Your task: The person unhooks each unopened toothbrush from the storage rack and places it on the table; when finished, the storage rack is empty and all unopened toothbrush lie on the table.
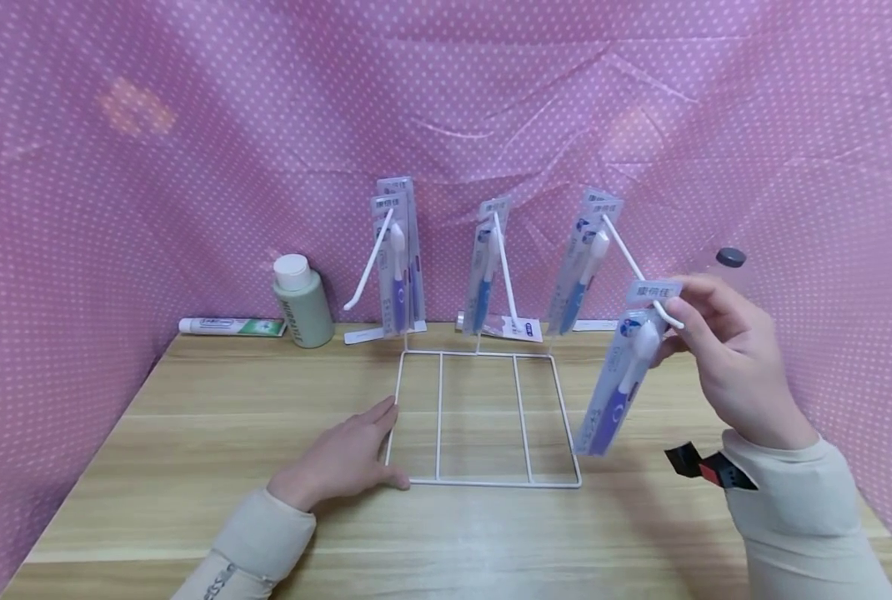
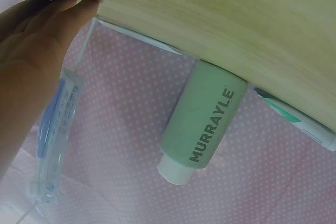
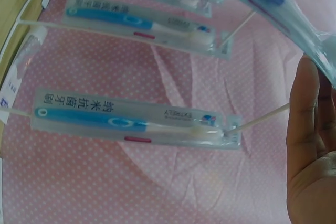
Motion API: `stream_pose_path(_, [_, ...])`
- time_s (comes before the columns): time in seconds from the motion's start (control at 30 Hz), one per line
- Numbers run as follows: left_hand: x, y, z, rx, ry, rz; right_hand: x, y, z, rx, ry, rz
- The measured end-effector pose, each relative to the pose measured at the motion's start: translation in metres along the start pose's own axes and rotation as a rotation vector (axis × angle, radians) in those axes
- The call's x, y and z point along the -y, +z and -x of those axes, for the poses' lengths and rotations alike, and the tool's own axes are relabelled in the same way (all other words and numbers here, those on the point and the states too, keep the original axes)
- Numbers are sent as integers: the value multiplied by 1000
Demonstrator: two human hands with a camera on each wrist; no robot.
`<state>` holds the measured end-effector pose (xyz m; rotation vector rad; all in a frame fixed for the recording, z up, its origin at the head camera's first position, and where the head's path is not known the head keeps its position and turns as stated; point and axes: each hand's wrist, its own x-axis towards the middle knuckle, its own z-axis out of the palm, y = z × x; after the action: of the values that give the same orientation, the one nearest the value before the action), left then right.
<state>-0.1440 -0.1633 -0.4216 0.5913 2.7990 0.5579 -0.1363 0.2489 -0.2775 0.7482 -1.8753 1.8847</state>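
A white wire rack stands on the wooden table, its base frame [image 1: 483,482] in front and three slanted hooks behind. My left hand [image 1: 348,458] lies flat on the table, fingers straight, touching the frame's left front corner; it also shows in the left wrist view [image 2: 31,51]. My right hand [image 1: 704,342] pinches the header card of a purple toothbrush pack [image 1: 617,387] at the tip of the right hook [image 1: 629,254]. More packs hang on the left hook [image 1: 397,267], middle hook [image 1: 485,271] and right hook [image 1: 583,271]. The right wrist view shows a hung blue pack [image 3: 131,119] beside my right hand [image 3: 312,145].
A green bottle [image 1: 301,302] [image 2: 202,124] and a toothpaste tube [image 1: 232,326] [image 2: 299,121] stand at the back left of the table [image 1: 191,433]. A clear bottle with a dark cap [image 1: 729,258] is behind my right hand. Pink dotted cloth walls close in three sides.
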Motion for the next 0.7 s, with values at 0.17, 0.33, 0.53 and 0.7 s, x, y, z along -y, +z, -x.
stream_pose_path(0.17, [-1,-1,1,5,2,13,7,0,11,11,-43,-23])
stream_pose_path(0.33, [0,-1,2,7,5,19,11,4,22,-33,-121,-90])
stream_pose_path(0.53, [1,0,2,13,6,8,25,11,22,-64,-217,-241])
stream_pose_path(0.7, [0,-3,0,17,8,-3,32,-12,12,-72,-186,-335])
